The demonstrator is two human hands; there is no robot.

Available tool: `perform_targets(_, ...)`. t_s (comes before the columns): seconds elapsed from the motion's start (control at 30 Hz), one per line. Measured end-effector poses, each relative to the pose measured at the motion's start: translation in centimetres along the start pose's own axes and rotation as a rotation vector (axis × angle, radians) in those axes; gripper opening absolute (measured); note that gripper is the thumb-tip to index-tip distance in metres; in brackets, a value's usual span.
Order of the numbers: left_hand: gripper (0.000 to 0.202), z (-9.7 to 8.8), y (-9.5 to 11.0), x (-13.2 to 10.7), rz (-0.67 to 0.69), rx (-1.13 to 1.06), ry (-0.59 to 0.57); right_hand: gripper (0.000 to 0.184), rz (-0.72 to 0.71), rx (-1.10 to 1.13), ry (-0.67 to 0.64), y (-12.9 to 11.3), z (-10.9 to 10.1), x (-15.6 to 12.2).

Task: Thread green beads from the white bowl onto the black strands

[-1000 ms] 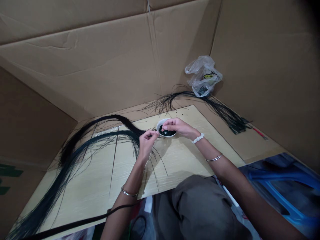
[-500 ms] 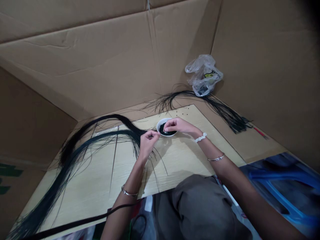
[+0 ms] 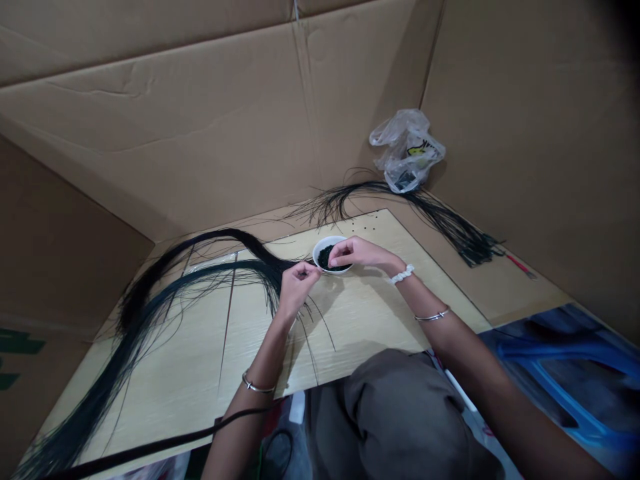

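Observation:
A small white bowl (image 3: 317, 249) with small dark pieces (image 3: 325, 256) in it stands on the pale board. My right hand (image 3: 361, 253) reaches over its right rim, fingertips pinched just above the dark pieces; whatever they hold is too small to see. Beside the bowl's left rim, my left hand (image 3: 299, 287) has thumb and forefinger pressed together on something I cannot make out. Behind this hand lie the ends of a black strand bundle (image 3: 213, 235) and a dark green strand bundle (image 3: 165, 283), both curving away to the left. Several loose strands poke out below the left wrist.
Cardboard walls (image 3: 200, 133) enclose the board (image 3: 360, 313). Against the back right corner rest a crumpled plastic bag (image 3: 407, 150) and another dark strand bundle (image 3: 445, 223), with a red thin item (image 3: 521, 265) near its end. Several dark specks (image 3: 365, 228) lie behind the bowl.
My right hand's fingertips have shifted very slightly within the bowl, and a small pale glint near them no longer shows. My left hand has barely moved.

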State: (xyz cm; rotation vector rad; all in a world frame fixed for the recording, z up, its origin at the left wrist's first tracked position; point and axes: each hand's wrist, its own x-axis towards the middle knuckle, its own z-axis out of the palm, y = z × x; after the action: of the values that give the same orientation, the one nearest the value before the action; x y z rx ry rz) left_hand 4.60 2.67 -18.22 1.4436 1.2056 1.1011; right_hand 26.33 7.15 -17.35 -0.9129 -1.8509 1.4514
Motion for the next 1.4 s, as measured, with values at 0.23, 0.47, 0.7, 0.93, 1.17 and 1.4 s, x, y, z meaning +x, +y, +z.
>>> perform_targets(0.23,0.027,0.0,0.1,0.0,-0.019,-0.019,-0.012,0.030,0.028,0.037,-0.007,0.1,0.0,0.0)
perform_targets(0.47,0.028,-0.1,-0.1,0.1,-0.027,-0.058,0.006,0.032,0.001,0.160,0.017,-0.5,0.8,-0.4)
perform_targets(0.7,0.023,-0.2,0.2,0.0,-0.018,-0.029,-0.030,0.033,0.013,0.158,-0.011,-0.9,0.7,-0.6)
perform_targets(0.93,0.021,-0.3,-0.3,0.2,0.021,0.006,-0.073,0.031,0.018,0.058,-0.071,-0.7,0.4,-0.5)
perform_targets(1.17,0.021,-0.3,0.2,0.0,0.015,0.016,-0.066,0.032,0.032,0.101,-0.073,-0.9,0.5,-0.6)
perform_targets(1.4,0.019,-0.2,0.4,-0.1,0.011,-0.001,-0.049,0.038,0.023,0.129,-0.077,-0.4,0.3,-0.5)
